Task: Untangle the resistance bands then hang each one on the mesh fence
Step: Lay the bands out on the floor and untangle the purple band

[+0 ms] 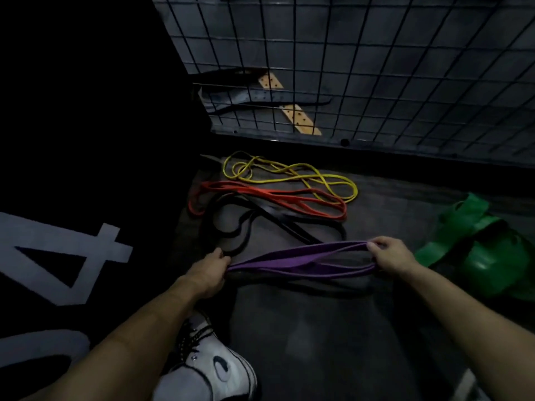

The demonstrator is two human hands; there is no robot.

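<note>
A purple resistance band [301, 260] stretches between my two hands just above the dark floor. My left hand [210, 269] grips its left end, and my right hand [389, 254] pinches its right end. Beyond it on the floor lie a black band [231, 224] in loops, an orange-red band [278, 196] and a thin yellow band [289, 175], lying close together and partly overlapping. A wide green band [474, 244] lies crumpled at the right. The black mesh fence [347, 68] stands behind them.
My white lace-up shoe [214, 360] is at the bottom centre. A dark mat with a large pale numeral [66, 256] covers the left floor. Behind the fence lie wooden strips [301, 118] and dark belts.
</note>
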